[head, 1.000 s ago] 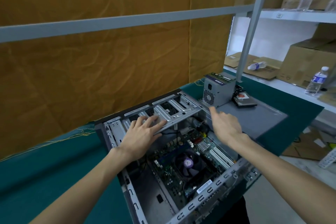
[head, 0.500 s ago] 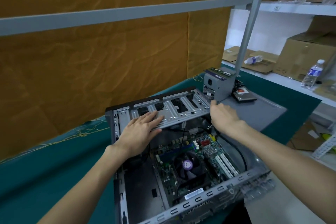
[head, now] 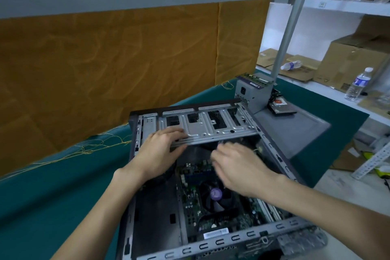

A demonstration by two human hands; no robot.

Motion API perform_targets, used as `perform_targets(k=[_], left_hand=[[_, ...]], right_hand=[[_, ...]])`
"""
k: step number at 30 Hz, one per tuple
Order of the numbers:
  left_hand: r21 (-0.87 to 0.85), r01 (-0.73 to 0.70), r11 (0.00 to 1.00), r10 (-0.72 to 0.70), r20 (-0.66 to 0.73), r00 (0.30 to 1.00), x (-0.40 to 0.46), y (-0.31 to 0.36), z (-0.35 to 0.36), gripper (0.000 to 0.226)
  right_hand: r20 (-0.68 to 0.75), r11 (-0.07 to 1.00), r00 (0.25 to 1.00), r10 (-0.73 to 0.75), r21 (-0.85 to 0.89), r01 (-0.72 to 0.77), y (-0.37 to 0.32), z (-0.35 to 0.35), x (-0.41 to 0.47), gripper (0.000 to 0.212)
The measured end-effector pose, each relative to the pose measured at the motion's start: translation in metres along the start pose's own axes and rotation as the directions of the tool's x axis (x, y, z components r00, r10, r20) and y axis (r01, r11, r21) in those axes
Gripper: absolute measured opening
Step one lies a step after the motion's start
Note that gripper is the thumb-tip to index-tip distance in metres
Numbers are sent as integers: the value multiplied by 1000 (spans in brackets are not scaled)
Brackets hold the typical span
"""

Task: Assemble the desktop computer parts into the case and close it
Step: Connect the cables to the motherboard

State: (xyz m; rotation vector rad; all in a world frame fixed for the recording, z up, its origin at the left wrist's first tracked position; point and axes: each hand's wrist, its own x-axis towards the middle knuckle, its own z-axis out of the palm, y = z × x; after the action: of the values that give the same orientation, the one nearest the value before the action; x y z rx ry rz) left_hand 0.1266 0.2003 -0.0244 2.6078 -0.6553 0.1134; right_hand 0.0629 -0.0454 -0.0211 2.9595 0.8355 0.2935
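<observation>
An open desktop computer case (head: 213, 175) lies on its side on a worktop (head: 52, 196) covered in green cloth, its inside facing up. A silver metal drive cage (head: 207, 126) spans the far end of the case. The person's left hand (head: 160, 152) grips the cage's near edge at the left, fingers on top and thumb tucked beneath. The right hand (head: 238, 167) hovers over the inside of the case just below the cage; it is blurred, with fingers loosely bent, and I cannot tell whether it holds anything. Below the hands, the motherboard (head: 196, 202) sits in the case floor with a round cooling fan (head: 215, 195) bearing a purple centre. Just beyond the case's far right corner, a grey power supply (head: 252, 96) stands upright on a flat grey side panel (head: 291, 129), with a hard drive (head: 281, 106) lying beside it. Shelves (head: 348, 6) at the right carry cardboard boxes (head: 346, 63) and water bottles (head: 357, 84).
</observation>
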Motion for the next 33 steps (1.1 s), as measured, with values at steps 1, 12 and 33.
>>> perform_targets(k=[1, 12, 33], left_hand=[[-31, 2, 1000, -3, -22, 1000, -2, -1, 0, 34], [-39, -22, 999, 20, -66, 998, -12, -9, 2, 36], [-540, -18, 841, -92, -175, 980, -28, 22, -13, 15]], right_hand=[[113, 989, 994, -4, 148, -13, -5, 4, 8, 19], [654, 937, 754, 65, 220, -272, 7, 38, 75, 16], [250, 238, 961, -119, 947, -217, 13, -1, 61, 15]])
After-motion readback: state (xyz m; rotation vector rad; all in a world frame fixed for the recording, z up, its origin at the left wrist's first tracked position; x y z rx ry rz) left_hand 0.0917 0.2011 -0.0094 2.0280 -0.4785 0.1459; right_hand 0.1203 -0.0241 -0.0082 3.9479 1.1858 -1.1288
